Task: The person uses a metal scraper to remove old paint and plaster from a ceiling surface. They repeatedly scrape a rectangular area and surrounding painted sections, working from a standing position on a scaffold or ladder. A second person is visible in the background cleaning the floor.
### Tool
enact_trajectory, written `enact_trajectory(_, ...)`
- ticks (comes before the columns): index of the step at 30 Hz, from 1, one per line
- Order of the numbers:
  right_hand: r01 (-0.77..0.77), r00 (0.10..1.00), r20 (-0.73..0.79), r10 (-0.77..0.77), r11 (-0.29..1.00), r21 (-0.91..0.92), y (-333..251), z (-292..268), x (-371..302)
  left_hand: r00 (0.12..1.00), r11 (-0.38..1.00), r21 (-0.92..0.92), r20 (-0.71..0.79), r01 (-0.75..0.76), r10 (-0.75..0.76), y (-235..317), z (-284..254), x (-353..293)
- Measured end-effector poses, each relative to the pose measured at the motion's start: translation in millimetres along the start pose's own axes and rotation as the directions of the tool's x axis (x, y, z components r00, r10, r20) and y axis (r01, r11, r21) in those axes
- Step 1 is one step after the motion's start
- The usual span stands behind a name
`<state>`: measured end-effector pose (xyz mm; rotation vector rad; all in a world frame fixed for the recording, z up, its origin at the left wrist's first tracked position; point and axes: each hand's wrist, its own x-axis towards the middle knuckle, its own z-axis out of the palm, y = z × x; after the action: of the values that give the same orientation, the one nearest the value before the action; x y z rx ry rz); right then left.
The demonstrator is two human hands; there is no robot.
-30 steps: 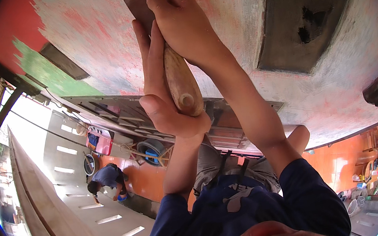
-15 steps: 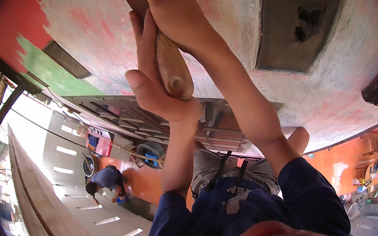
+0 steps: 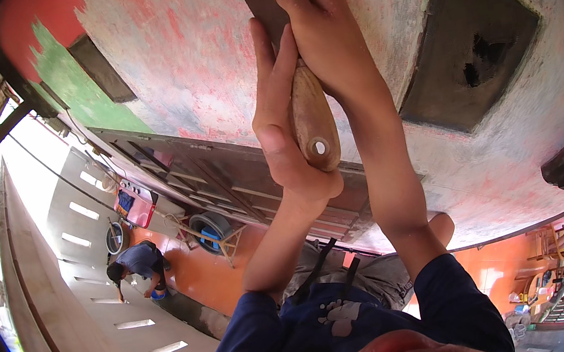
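Both my hands are on a scraper with a worn wooden handle, a hole at its butt end, and a wide dark metal blade. My right hand grips it where blade meets handle, thumb on the blade. My left hand holds the handle from the left side, its palm against the butt and some fingers stretched along toward the blade. The blade's far edge lies over a wall of patchy, worn white and pinkish paint. Whether it touches the wall I cannot tell.
Right of my hands is a dark wall panel with a broken hole. Red and green paint is at upper left, beside a smaller dark panel. Below are a brown slatted frame, a stooping person and a dark tub.
Both hands and the scraper have shifted right in view and slightly down, so more of the blade shows. The view has turned a little, and the grip looks much the same.
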<state>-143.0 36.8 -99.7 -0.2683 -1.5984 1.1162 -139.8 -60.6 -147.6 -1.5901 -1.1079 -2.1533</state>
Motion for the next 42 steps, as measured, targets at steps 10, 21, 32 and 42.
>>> enact_trajectory(10, 0.048, 0.982, 0.177, -0.065, 0.994, 0.095, -22.5, 1.0, 16.9, 0.989, 0.991, -0.068, -0.081, 0.117, -0.122, 9.3, 8.6, 9.1)
enact_trajectory(21, -0.002, 0.998, 0.055, -0.001, 0.998, 0.063, -19.8, 1.6, 8.7, 0.999, 0.992, -0.125, -0.02, 0.031, -0.034, -1.8, 0.3, 13.4)
enact_trajectory(32, 0.07, 0.997, 0.038, -0.072, 0.996, 0.058, -18.1, 4.3, 9.6, 0.998, 0.993, -0.099, -0.011, 0.06, -0.062, -13.8, -8.2, 2.9)
enact_trajectory(42, 0.184, 0.983, -0.049, -0.179, 0.974, 0.132, -16.2, 6.5, 7.7, 0.977, 0.982, -0.075, -0.115, 0.174, -0.182, 29.8, 19.7, 17.5)
